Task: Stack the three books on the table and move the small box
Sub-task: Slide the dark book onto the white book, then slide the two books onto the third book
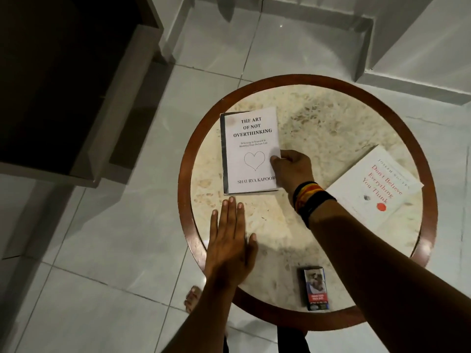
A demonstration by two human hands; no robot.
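A white book titled "The Art of Not Overthinking" [248, 151] lies on the round table [331, 128], left of centre, on top of a darker book whose edge shows along its left and bottom sides. My right hand [291, 169] grips the white book's right edge, thumb on the cover. A second white book with red lettering [377, 187] lies tilted at the right. The small box [315, 289] sits near the front edge. My left hand [230, 238] rests flat, fingers apart, on the table just below the stacked books.
The table has a brown wooden rim [183, 174] and a pale stone top. A dark cabinet [63, 85] stands at the left on the tiled floor. A bare foot [193, 299] shows under the table's front left edge.
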